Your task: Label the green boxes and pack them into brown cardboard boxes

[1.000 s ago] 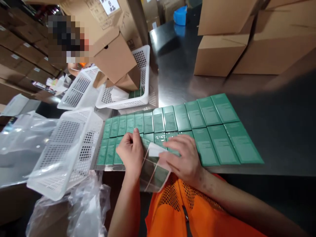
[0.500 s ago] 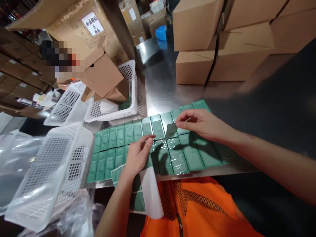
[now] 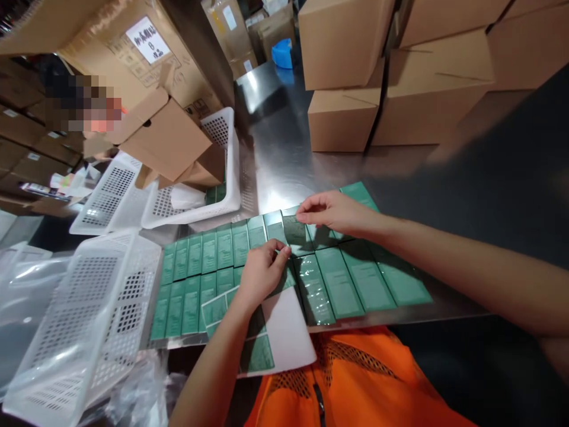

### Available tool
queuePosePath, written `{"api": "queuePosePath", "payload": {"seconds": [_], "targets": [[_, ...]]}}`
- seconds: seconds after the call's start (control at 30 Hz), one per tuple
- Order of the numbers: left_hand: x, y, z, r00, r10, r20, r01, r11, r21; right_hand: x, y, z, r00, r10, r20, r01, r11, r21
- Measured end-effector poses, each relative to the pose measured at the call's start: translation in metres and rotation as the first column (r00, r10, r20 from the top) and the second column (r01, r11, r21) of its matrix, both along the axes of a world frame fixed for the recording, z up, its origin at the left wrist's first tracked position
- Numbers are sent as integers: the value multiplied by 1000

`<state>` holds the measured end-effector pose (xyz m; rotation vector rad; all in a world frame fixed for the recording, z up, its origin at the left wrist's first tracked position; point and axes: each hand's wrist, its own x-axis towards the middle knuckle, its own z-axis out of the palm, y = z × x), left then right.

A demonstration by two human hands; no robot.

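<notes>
Two rows of flat green boxes lie side by side along the table edge, some with glossy wrap. My right hand is closed, thumb and forefinger pinching a dark green translucent sticker over a back-row box. The sticker's lower part lies against that box. My left hand is just to the left, thumb and forefinger close together near the sticker's lower edge. Beneath this hand and forearm hangs a sticker sheet, white where bare and green elsewhere, seemingly gripped by the curled fingers, which are partly hidden.
White perforated baskets stand on the left; another basket holds an opened carton and green boxes. Brown cartons are stacked at the back right. A blue tape dispenser sits farther back. A person is at the upper left.
My right hand has moved left with the sticker, bringing it onto a back-row box. My left hand has shifted right, and the sheet has swung right with it. The view has turned slightly.
</notes>
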<state>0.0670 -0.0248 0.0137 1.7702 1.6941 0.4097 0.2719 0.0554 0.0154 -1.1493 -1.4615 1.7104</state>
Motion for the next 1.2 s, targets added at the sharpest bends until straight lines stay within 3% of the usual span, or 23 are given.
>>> {"api": "queuePosePath", "payload": {"seconds": [0.1, 0.27, 0.37, 0.47, 0.6, 1.2], "targets": [[2, 2, -2, 998, 63, -12, -63, 998, 17, 0, 3, 1, 1000, -1, -8, 1, 999, -44], [0, 5, -4, 998, 11, 55, -9, 999, -36, 0, 10, -4, 999, 14, 33, -13, 1000, -21], [2, 8, -8, 999, 48, 25, -45, 994, -95, -2, 14, -14, 984, -26, 177, 0, 989, 150], [6, 11, -12, 998, 62, -23, -65, 985, -157, -7, 17, -27, 928, -103, 357, -30, 937, 347], [10, 14, -16, 996, 64, -63, -75, 981, -182, -12, 17, -39, 864, -140, 483, -99, 894, 437], [19, 25, -14, 980, 32, -195, -78, 970, -232, -16, 13, -44, 799, -161, 580, -163, 869, 466]]}}
